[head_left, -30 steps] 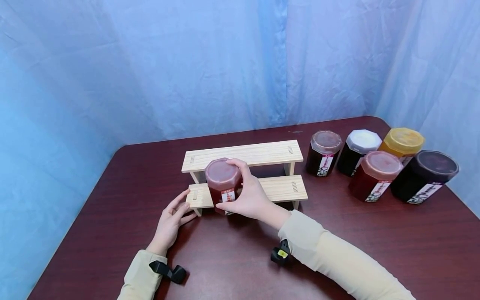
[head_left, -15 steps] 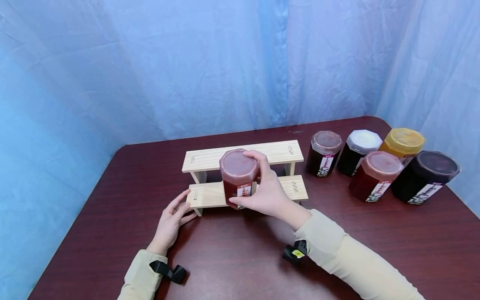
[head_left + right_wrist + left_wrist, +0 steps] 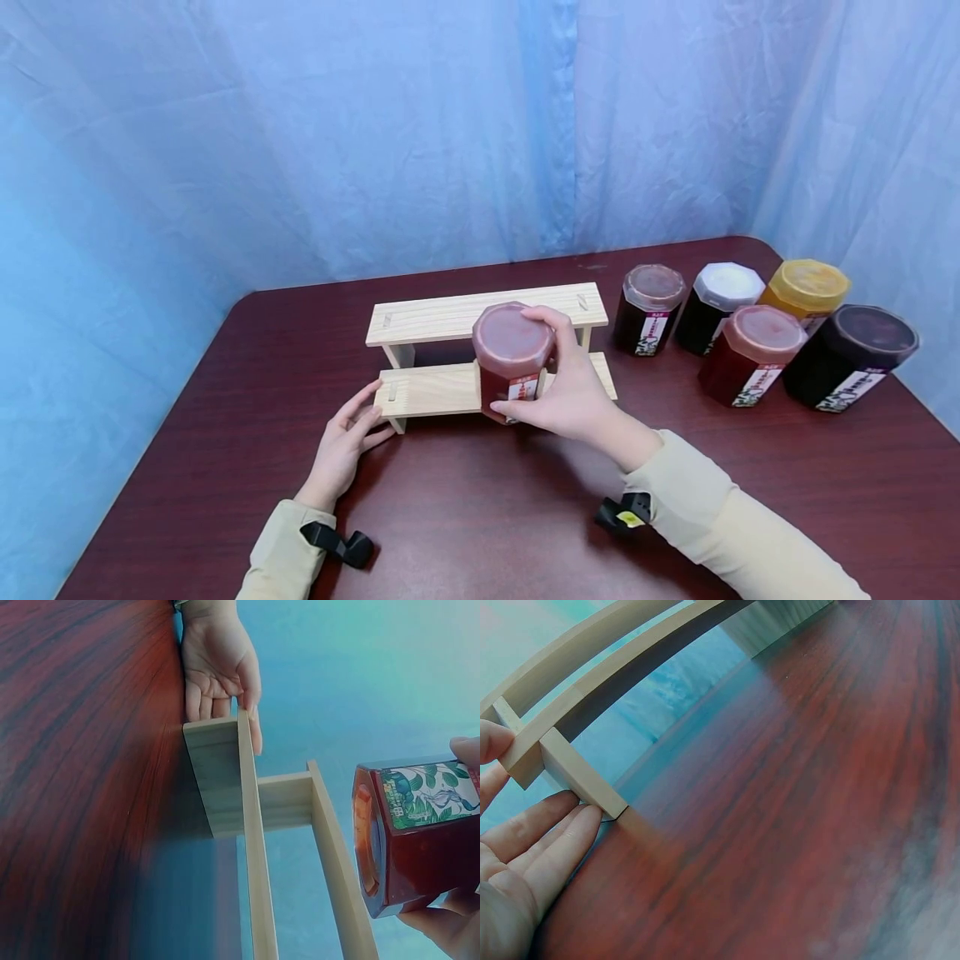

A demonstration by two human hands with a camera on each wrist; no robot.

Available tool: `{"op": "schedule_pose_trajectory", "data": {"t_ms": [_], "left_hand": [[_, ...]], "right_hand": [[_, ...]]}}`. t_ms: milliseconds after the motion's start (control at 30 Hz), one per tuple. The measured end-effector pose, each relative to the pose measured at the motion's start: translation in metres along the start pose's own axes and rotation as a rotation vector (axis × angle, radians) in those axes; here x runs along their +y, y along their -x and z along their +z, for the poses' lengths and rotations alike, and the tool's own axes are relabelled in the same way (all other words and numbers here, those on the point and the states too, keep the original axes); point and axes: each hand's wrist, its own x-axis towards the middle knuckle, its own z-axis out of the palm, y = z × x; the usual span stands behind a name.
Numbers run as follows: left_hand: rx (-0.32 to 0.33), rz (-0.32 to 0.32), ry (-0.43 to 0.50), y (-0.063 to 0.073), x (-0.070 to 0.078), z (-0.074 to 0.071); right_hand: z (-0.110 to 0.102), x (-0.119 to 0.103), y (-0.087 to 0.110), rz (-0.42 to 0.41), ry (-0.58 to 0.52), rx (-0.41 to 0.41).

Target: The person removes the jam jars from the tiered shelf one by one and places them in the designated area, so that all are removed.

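My right hand (image 3: 579, 398) grips an octagonal jar (image 3: 513, 346) of red-brown contents with a pinkish lid. The thumb is on its near side and a finger is behind it. In the right wrist view the jar's base (image 3: 366, 840) hangs apart from the boards, above the lower one. A two-step wooden shelf (image 3: 431, 390) stands on the table, its lower step partly hidden behind the jar. At the shelf's left end my left hand (image 3: 339, 450) touches the lower board, with other fingertips against its leg (image 3: 581, 776).
Several filled jars stand to the right: a dark one (image 3: 651, 312) beside the shelf, a white-lidded one (image 3: 723, 304), a yellow one (image 3: 806, 287), a red one (image 3: 750, 358) and a black one (image 3: 851, 358). Blue curtains (image 3: 412, 142) hang behind the dark red table (image 3: 465, 517).
My right hand has carried the jar rightward along the front of the shelf, from its left part to right of its middle. My left hand has stayed at the shelf's left end.
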Motion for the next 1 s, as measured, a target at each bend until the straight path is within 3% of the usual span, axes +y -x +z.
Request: {"op": "schedule_pose_trajectory", "data": {"t_ms": [400,600,800,1000], "left_hand": [[0.016,-0.008,-0.002,0.001,0.0,0.0],[0.017,-0.022,-0.007,0.001,0.0,0.0],[0.018,-0.02,-0.009,0.001,0.001,0.0],[0.014,-0.016,-0.013,0.0,0.001,0.0]], "right_hand": [[-0.027,0.013,0.014,-0.058,0.026,0.078],[-0.045,0.021,0.019,-0.047,0.019,0.086],[-0.063,0.029,0.026,-0.029,0.172,0.121],[-0.079,0.036,0.031,0.008,0.243,0.125]]}}
